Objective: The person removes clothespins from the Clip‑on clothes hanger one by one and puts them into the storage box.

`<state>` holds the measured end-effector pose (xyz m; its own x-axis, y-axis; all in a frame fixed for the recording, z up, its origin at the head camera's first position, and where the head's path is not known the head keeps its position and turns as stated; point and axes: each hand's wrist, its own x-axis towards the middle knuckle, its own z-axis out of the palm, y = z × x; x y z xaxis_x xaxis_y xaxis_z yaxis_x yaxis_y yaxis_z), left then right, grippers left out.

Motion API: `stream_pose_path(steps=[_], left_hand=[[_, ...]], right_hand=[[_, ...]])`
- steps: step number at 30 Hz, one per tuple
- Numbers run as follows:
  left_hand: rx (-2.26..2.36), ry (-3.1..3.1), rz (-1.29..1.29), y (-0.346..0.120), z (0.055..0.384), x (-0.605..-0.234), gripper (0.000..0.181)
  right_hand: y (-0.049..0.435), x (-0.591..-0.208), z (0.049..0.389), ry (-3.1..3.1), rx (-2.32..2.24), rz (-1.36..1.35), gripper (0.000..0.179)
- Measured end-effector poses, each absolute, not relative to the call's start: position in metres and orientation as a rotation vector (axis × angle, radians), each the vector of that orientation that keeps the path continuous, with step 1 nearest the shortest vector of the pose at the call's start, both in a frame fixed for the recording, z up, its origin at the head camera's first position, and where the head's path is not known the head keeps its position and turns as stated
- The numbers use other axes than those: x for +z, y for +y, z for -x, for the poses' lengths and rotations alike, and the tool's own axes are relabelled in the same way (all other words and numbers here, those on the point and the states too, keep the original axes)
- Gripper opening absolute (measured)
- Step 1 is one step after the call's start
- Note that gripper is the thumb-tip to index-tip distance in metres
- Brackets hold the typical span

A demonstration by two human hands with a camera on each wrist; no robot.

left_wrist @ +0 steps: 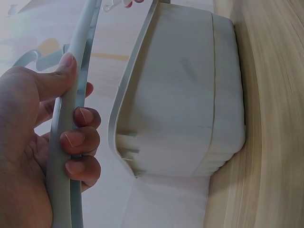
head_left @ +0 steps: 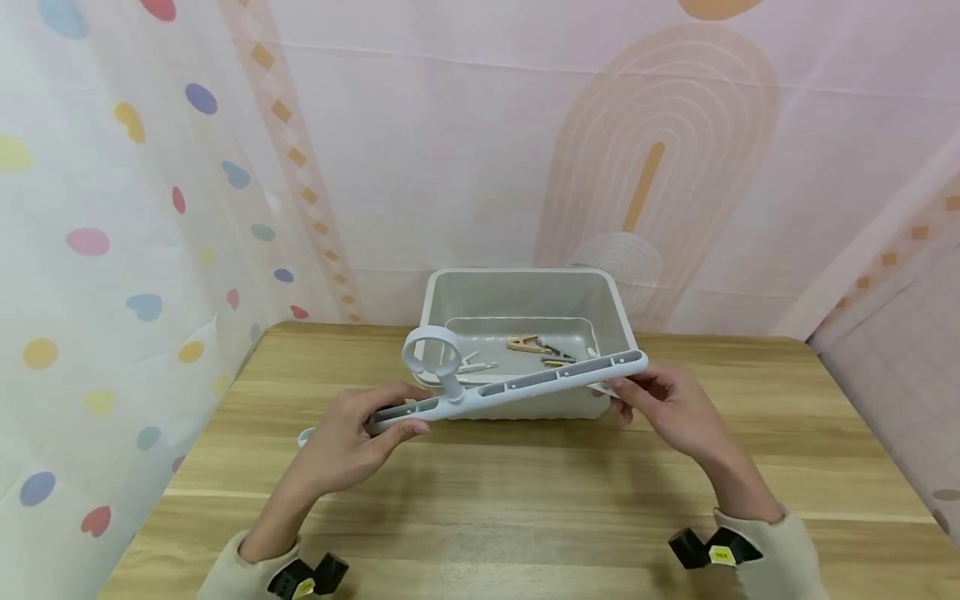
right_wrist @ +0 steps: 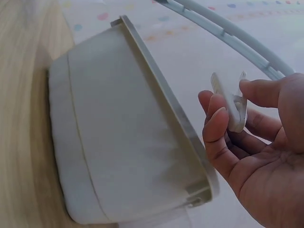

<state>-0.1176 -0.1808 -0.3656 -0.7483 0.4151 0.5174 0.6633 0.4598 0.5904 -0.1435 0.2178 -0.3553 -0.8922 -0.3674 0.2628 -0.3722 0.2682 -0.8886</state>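
My left hand grips one end of a white plastic hanger, with the fingers wrapped round its bar in the left wrist view. The hanger tilts up to the right above the front rim of a bin, and its ring-shaped hook points upward. Between thumb and fingers, my right hand pinches a white clothespin near the hanger's right end. Whether the right hand also touches the hanger, I cannot tell. In the head view the clothespin is mostly hidden by the fingers.
Behind the hanger, the light grey bin stands on the wooden table. Inside lie a tan clothespin, a white clothespin and other small clips. A patterned curtain hangs behind the table.
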Motion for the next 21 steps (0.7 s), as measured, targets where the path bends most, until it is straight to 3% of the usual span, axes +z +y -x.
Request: stream_pose_path(steps=[21], left_hand=[[-1.149,-2.466,0.907,-0.181,0.121,-0.366,0.029]], right_hand=[[0.231,-0.318,0.175,-2.677,1.438,-0.596,0.027]])
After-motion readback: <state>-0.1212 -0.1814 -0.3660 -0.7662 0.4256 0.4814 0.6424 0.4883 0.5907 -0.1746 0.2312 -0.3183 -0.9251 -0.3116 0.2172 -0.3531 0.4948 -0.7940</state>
